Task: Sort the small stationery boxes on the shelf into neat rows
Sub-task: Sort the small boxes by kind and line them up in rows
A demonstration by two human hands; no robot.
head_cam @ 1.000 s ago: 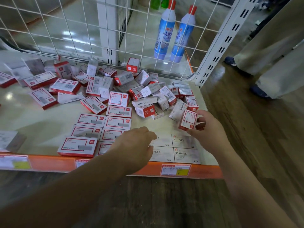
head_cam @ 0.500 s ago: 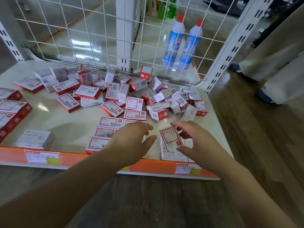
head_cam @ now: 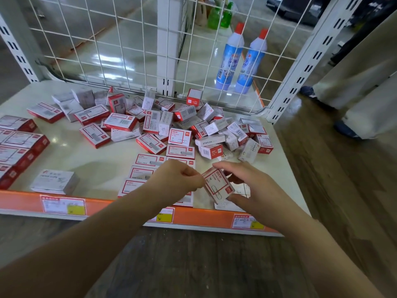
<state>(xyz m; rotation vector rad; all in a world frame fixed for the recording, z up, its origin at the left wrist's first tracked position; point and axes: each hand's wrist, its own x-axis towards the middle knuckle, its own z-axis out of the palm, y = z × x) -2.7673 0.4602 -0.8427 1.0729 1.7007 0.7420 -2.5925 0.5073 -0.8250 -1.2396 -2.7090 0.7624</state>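
Note:
A small red-and-white stationery box point(head_cam: 218, 185) is held just above the shelf's front right, tilted. My right hand point(head_cam: 255, 190) holds it between thumb and fingers. My left hand point(head_cam: 178, 179) pinches its left corner with curled fingers. Under my left hand lie neat rows of flat red-bordered boxes point(head_cam: 150, 161). Beneath my right hand lie white staples boxes point(head_cam: 242, 189) placed flat. A loose heap of several mixed boxes point(head_cam: 182, 127) fills the shelf's middle and back.
The cream shelf point(head_cam: 81, 155) has an orange price strip point(head_cam: 111, 208) along its front edge. Larger red boxes point(head_cam: 19, 145) are stacked at the left, and a white box point(head_cam: 54, 181) lies near the front. A wire grid point(head_cam: 133, 46) backs the shelf, with two blue bottles point(head_cam: 240, 59) behind. A person's legs point(head_cam: 354, 97) stand at right.
My right hand brought the box from the pile's right edge down toward the shelf front. My left hand rose off the rows and pinched the box's corner. The camera view shifted left.

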